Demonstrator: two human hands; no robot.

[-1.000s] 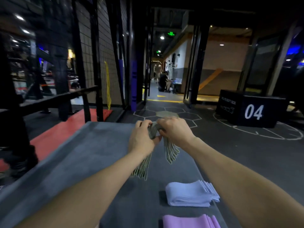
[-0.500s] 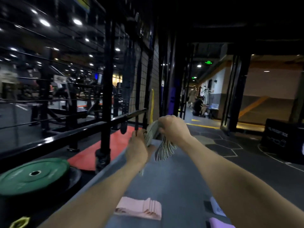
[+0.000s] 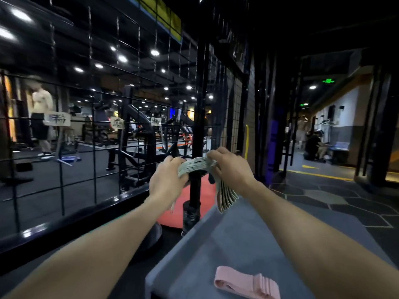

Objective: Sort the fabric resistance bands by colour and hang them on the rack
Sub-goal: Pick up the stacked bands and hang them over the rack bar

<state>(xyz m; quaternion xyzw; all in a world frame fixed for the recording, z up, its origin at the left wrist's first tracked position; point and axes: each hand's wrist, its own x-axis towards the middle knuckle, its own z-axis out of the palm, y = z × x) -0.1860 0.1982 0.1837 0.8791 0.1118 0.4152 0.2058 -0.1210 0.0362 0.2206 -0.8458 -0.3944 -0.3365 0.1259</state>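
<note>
A black wire grid rack (image 3: 90, 117) fills the left side, with a black upright post (image 3: 199, 108) at its near end and a grey padded bench (image 3: 248, 240) running toward the viewer at lower right. Held up in front of the post, above the far end of the bench, is a bundle of pale green bands (image 3: 199, 165): the left hand (image 3: 167, 181) has its fingers curled round one end and the right hand (image 3: 230, 167) grips the other, where the loose loops fan downward. A small stack of pink bands (image 3: 246, 284) lies on the bench at the near edge.
</note>
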